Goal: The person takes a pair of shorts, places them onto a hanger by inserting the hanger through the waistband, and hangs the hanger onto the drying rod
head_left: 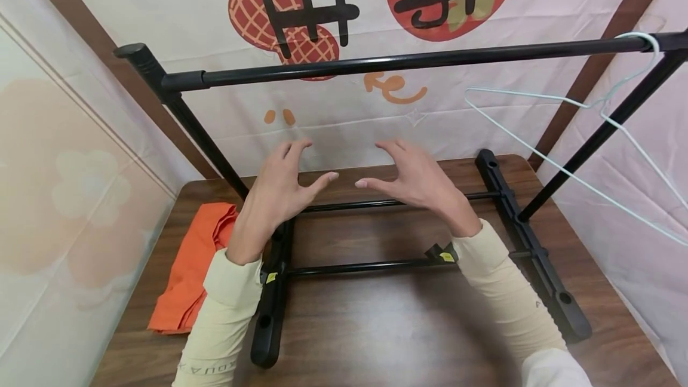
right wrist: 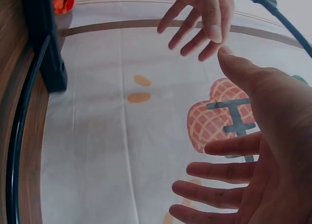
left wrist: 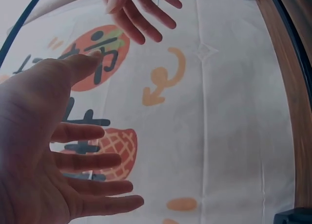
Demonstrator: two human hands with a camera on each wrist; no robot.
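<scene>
My left hand is raised above the lower bars of a black clothes rack, its fingers extended and holding nothing. Facing it across a gap, my right hand also holds nothing, with fingers spread and thumb pointing inward. Both wrist views show the palms turned toward each other. A pale blue hanger hangs by its hook from the right end of the rack's top bar. Folded orange cloth lies on the wooden table left of the rack, partly hidden by my left forearm.
The rack's black feet stand on the brown wooden table. Behind it hangs a white printed sheet with red and black designs. More pale fabric closes in the left side.
</scene>
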